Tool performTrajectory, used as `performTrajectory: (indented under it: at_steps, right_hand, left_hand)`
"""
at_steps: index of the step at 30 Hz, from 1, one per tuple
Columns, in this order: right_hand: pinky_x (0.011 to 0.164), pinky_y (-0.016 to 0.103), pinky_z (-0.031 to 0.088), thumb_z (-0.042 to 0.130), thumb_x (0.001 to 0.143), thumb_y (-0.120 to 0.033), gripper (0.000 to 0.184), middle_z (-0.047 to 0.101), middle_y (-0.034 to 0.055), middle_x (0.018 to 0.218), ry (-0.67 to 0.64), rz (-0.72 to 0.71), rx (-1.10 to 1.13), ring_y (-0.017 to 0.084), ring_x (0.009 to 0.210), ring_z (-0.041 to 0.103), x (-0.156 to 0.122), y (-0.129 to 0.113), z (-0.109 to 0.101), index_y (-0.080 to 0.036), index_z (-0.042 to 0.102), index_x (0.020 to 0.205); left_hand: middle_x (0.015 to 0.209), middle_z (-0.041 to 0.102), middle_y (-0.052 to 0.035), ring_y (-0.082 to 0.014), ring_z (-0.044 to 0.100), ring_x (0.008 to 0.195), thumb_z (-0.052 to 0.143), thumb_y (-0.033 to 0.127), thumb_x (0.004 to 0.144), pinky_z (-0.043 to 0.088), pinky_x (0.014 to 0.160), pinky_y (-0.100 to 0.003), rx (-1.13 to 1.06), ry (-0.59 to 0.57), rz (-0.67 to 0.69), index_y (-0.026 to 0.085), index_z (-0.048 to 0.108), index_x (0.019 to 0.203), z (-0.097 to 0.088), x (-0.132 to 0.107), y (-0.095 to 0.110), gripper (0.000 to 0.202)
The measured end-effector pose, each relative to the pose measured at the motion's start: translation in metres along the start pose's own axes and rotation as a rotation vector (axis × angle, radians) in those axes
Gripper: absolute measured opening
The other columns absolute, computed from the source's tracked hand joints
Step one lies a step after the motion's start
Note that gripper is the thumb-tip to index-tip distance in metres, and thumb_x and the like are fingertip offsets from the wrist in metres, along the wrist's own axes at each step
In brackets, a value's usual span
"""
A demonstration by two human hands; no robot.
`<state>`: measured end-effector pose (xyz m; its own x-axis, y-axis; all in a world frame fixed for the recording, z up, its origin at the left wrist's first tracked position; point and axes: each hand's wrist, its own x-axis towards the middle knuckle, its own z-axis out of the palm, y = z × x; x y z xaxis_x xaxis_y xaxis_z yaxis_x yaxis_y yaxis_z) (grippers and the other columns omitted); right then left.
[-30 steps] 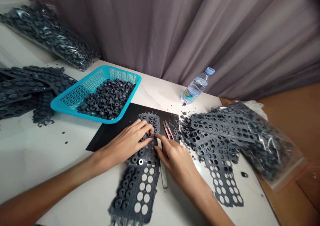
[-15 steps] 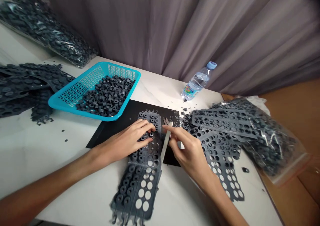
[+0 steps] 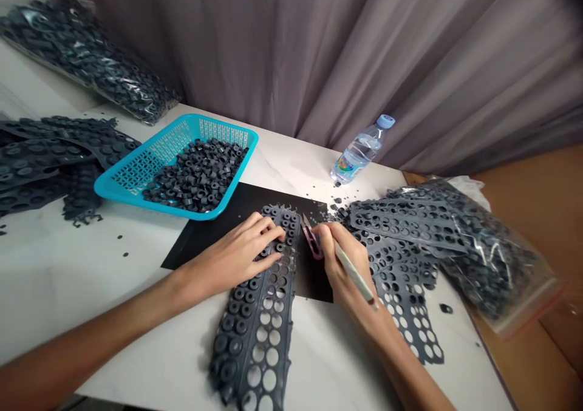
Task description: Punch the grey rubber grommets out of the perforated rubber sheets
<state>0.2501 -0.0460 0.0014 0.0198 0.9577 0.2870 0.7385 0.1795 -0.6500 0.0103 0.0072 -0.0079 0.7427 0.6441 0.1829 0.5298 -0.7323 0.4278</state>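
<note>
My left hand [image 3: 250, 247] rests on a dark grey moulded rubber sheet [image 3: 255, 326], its thumb and fingers curled around a small rubber ring [image 3: 279, 247] in it. Ring-shaped pieces fill the sheet's left side, while open holes run down much of the right. My right hand [image 3: 344, 256] is closed on a pale, narrow stick-like tool [image 3: 353, 274], which slants back over the wrist. Its working end is hidden by the fingers. Between the hands, small pink-handled snips [image 3: 312, 238] lie on a black mat [image 3: 195, 241], beside the sheet's far end.
A blue basket [image 3: 102, 186] holds many small rubber pieces. Bagged pieces [image 3: 91, 59] lie back left, above more sheets [image 3: 40, 156]. At right are punched sheets [image 3: 405, 229], another full bag [image 3: 492, 265] and a water bottle [image 3: 359, 153]. Scraps dot the table [image 3: 150, 350].
The pale tool has swung from pointing down beside the sheet to leaning back over my right hand, uncovering the snips. The sheet has shifted slightly toward the right and straightened.
</note>
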Motion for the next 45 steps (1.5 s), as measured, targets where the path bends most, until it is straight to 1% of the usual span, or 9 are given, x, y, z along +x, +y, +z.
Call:
performTrajectory:
  at_steps: [2,4,7,10,16,23,29,37,45]
  right_hand:
    - [0.06,0.029,0.044,0.043,0.115,-0.043,0.031,0.067,0.0018,0.08,-0.086,0.064,0.139,0.018,0.067,0.062,-0.002,-0.003,0.002,-0.023,0.066,0.117]
    - [0.056,0.027,0.044,0.049,0.113,-0.044,0.027,0.067,-0.0005,0.077,-0.161,0.131,0.275,0.017,0.063,0.062,-0.005,-0.006,0.007,-0.023,0.062,0.124]
    - [0.055,0.026,0.046,0.055,0.111,-0.046,0.024,0.069,-0.0005,0.075,-0.234,0.191,0.403,0.016,0.061,0.064,-0.01,-0.008,0.015,-0.023,0.061,0.106]
    - [0.055,0.025,0.046,0.058,0.109,-0.045,0.026,0.07,0.0002,0.075,-0.267,0.2,0.396,0.015,0.06,0.062,-0.01,-0.008,0.018,-0.022,0.062,0.097]
    - [0.05,0.023,0.048,0.058,0.106,-0.037,0.018,0.068,-0.0025,0.072,-0.29,0.255,0.424,0.014,0.055,0.061,-0.009,-0.006,0.018,-0.023,0.066,0.114]
    - [0.06,0.024,0.055,0.065,0.098,-0.031,0.012,0.071,0.0011,0.083,-0.295,0.236,0.484,0.015,0.066,0.066,-0.01,-0.004,0.021,-0.02,0.069,0.095]
    - [0.058,0.025,0.057,0.069,0.096,-0.031,0.013,0.069,0.0009,0.084,-0.309,0.276,0.644,0.014,0.063,0.063,-0.009,-0.002,0.026,-0.019,0.068,0.1]
    - [0.057,0.023,0.054,0.067,0.097,-0.028,0.009,0.07,0.0004,0.081,-0.308,0.292,0.638,0.013,0.064,0.062,-0.009,-0.001,0.029,-0.02,0.068,0.096]
    - [0.056,0.024,0.053,0.066,0.099,-0.037,0.017,0.068,0.0007,0.079,-0.298,0.285,0.612,0.015,0.064,0.062,-0.009,-0.003,0.03,-0.02,0.067,0.095]
  left_hand:
    - [0.122,0.063,-0.0084,-0.0296,0.055,0.118,0.057,0.033,0.109,0.05,0.106,-0.048,0.042,0.025,-0.021,0.022,0.062,0.126,0.003,0.0,0.001,0.021]
    - [0.118,0.061,-0.0089,-0.0299,0.055,0.118,0.058,0.031,0.107,0.051,0.106,-0.049,0.055,0.05,-0.036,0.021,0.062,0.125,0.006,0.0,0.001,0.02]
    - [0.117,0.06,-0.0087,-0.0291,0.054,0.118,0.057,0.028,0.107,0.051,0.106,-0.049,0.023,0.061,-0.04,0.021,0.062,0.123,0.007,0.0,0.0,0.018]
    - [0.119,0.061,-0.0074,-0.0277,0.054,0.12,0.057,0.027,0.108,0.051,0.106,-0.048,-0.05,0.054,-0.043,0.023,0.062,0.125,0.005,0.001,-0.004,0.018]
    - [0.123,0.064,-0.0042,-0.0262,0.054,0.123,0.061,0.028,0.107,0.049,0.11,-0.045,-0.136,0.038,-0.054,0.026,0.064,0.123,0.005,0.002,-0.012,0.017]
    - [0.123,0.065,-0.0049,-0.0259,0.055,0.123,0.058,0.029,0.11,0.049,0.109,-0.045,-0.144,0.008,-0.037,0.024,0.064,0.124,0.0,0.002,-0.012,0.017]
    - [0.124,0.064,-0.0059,-0.0261,0.055,0.123,0.056,0.028,0.11,0.049,0.11,-0.045,-0.129,-0.004,0.002,0.023,0.066,0.123,-0.003,0.002,-0.012,0.017]
    - [0.116,0.066,-0.0055,-0.0257,0.058,0.117,0.057,0.025,0.11,0.049,0.106,-0.043,-0.088,0.013,0.03,0.021,0.065,0.116,-0.004,0.004,-0.01,0.012]
    - [0.114,0.067,-0.0047,-0.0252,0.058,0.115,0.057,0.024,0.109,0.048,0.105,-0.042,-0.089,0.014,0.025,0.02,0.065,0.113,-0.002,0.004,-0.01,0.01]
